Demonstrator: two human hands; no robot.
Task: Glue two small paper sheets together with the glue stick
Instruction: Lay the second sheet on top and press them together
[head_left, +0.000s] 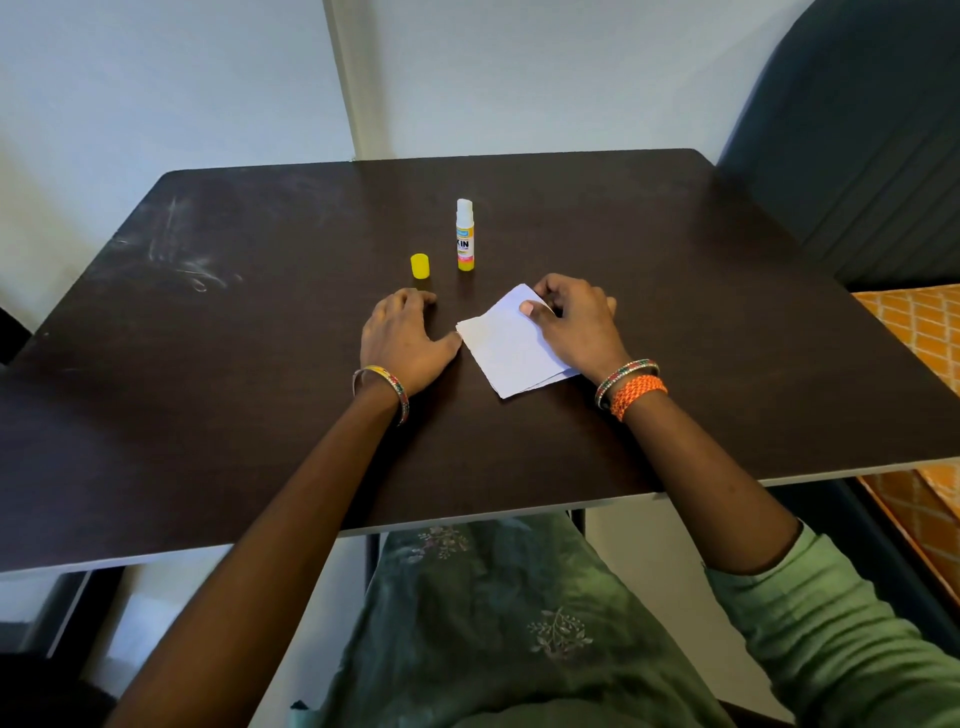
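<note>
Right hand (574, 319) pinches sheets' (511, 348) far corner, aligning them; left hand (408, 338), fingers relaxed, rests beside; glue stick (465, 236) uncapped, ready.

The table (260, 364) is dark brown with pale scuff marks toward the upper left of the frame. At centre, the glue stick (465, 236) is white and yellow with an orange band and black lettering; its cap (420, 266) is plain yellow. The paper sheets (511, 348) are white. The bangles (626, 375) are red, green and silver beside an orange woven band (638, 395). The sleeve (831, 623) is light green; a cloth (914, 332) at right shows an orange lattice pattern.
</note>
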